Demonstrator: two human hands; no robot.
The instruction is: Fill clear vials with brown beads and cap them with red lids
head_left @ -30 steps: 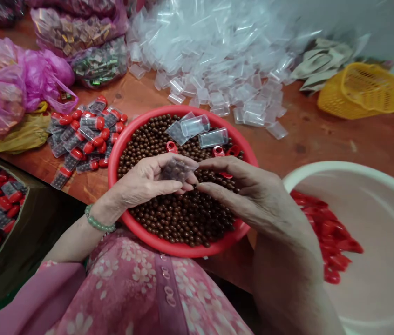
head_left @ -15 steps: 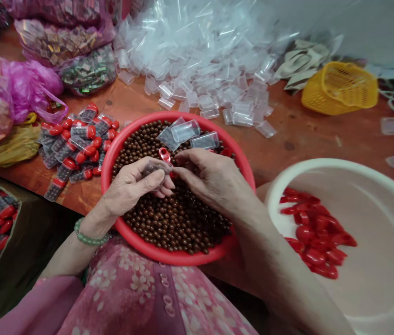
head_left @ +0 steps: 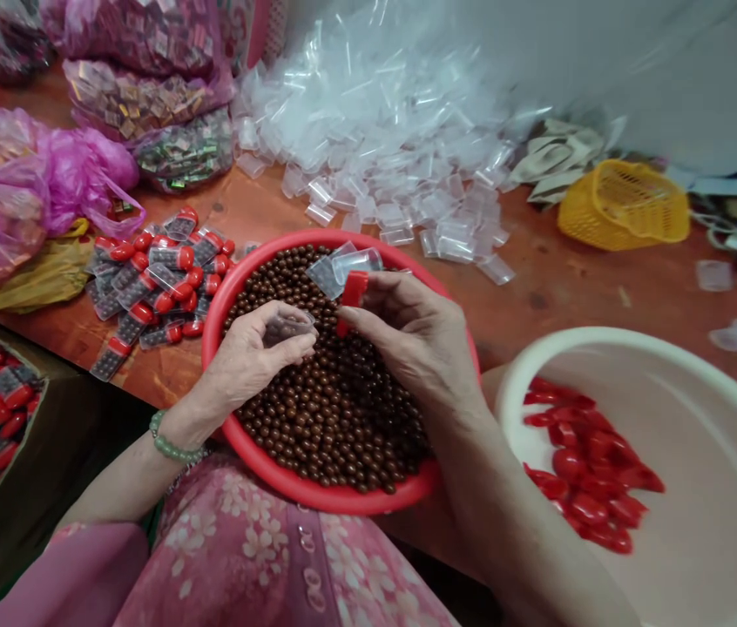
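Note:
Over a red basin [head_left: 247,448] of small brown balls [head_left: 322,418], my left hand [head_left: 247,357] is closed around a clear plastic container [head_left: 290,326] with brown balls inside. To its right, my right hand [head_left: 411,335] pinches a red cap [head_left: 351,296] between thumb and fingers. The cap is held apart from the container. Behind the cap, a few clear containers [head_left: 326,277] lie on top of the balls, partly hidden by the right hand.
Capped, filled containers [head_left: 159,274] are heaped left of the basin; more lie in a box [head_left: 55,418]. A white tub [head_left: 688,348] with red caps [head_left: 594,483] stands right. Behind are a pile of clear containers [head_left: 395,165], a yellow basket [head_left: 623,209] and pink bags [head_left: 9,200].
My hands were together at the container and have moved apart. The red cap now shows upright in my right hand, clear of the container. The view has shifted slightly.

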